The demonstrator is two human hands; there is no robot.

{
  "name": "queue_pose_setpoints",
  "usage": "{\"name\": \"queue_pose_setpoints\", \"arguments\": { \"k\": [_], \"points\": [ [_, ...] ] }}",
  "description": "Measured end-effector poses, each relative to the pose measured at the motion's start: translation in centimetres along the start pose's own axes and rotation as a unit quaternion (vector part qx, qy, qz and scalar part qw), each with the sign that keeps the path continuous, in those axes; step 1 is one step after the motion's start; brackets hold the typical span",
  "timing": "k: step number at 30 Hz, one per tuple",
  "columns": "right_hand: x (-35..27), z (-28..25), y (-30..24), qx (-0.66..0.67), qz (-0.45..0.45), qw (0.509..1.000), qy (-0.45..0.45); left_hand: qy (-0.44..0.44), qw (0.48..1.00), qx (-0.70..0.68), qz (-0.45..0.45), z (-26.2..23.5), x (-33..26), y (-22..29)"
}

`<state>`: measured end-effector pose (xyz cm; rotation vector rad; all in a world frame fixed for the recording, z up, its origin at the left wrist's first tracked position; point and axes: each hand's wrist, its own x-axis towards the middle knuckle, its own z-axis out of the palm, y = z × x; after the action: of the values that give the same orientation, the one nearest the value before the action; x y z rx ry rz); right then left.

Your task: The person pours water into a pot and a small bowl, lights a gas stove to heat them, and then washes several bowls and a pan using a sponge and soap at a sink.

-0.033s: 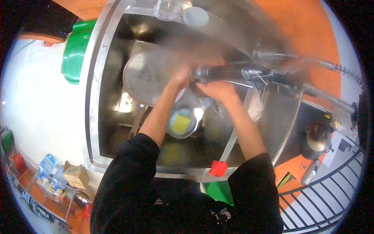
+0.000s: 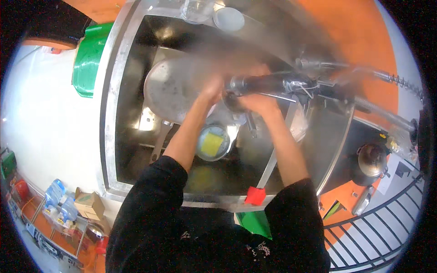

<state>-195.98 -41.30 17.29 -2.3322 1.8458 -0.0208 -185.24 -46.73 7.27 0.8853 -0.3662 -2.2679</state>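
Note:
Beneath the black spray head (image 2: pixel 257 84) of the tap, my two hands are together over the sink (image 2: pixel 132 104). My left hand (image 2: pixel 212 87) is partly smeared, its fingers lost in the blur. My right hand (image 2: pixel 259 103) curls behind a dark rounded thing (image 2: pixel 234 103), whose kind I cannot make out. A short metal handle (image 2: pixel 251 125) sticks out below it. A large round grey pan (image 2: pixel 166 88) lies to the left of my hands. Nearer to me, a small bowl (image 2: pixel 221 152) holds a yellow-green sponge (image 2: pixel 211 144).
A red-ended spatula (image 2: pixel 255 195) rests across the sink's near rim. A white lid (image 2: pixel 229 19) and a clear container (image 2: pixel 197 10) stand on the far ledge. The coiled tap hose (image 2: pixel 391 78) reaches in from the right. A pot (image 2: pixel 371 161) sits at the right.
My right hand has shifted slightly to the right, and more of the dark rounded thing shows. My left hand stays almost in place.

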Motion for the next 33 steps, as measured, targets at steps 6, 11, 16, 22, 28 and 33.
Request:
{"name": "queue_pose_setpoints", "arguments": {
  "k": [6, 11, 16, 22, 28, 33],
  "points": [
    [-0.4, 0.9, -1.6, 0.047, 0.184, 0.981, -0.040, 0.091, 0.991, -0.101, -0.004, 2.8, -1.7, 0.4],
    [-1.8, 3.3, -2.7, -0.056, 0.100, 0.967, 0.226, 0.231, 0.963, -0.123, 0.067, 0.7, -2.4, -1.1],
    [-4.9, 11.7, 2.8, 0.234, 0.362, 0.862, 0.266, 0.271, 0.942, -0.196, 0.028, 2.0, -4.1, -2.3],
    [-3.0, 7.8, 1.6, 0.769, 0.383, 0.386, 0.336, 0.227, 0.951, -0.189, 0.091, -3.3, -2.1, -4.6],
    [-4.3, 9.6, 6.3, 0.679, 0.406, 0.481, 0.378, 0.154, 0.987, 0.015, -0.035, -5.4, -0.7, -4.9],
    [-7.3, 11.0, 9.0, 0.360, 0.378, 0.795, 0.308, 0.068, 0.986, 0.122, -0.091, -3.4, 0.8, -1.7]
  ]
}}
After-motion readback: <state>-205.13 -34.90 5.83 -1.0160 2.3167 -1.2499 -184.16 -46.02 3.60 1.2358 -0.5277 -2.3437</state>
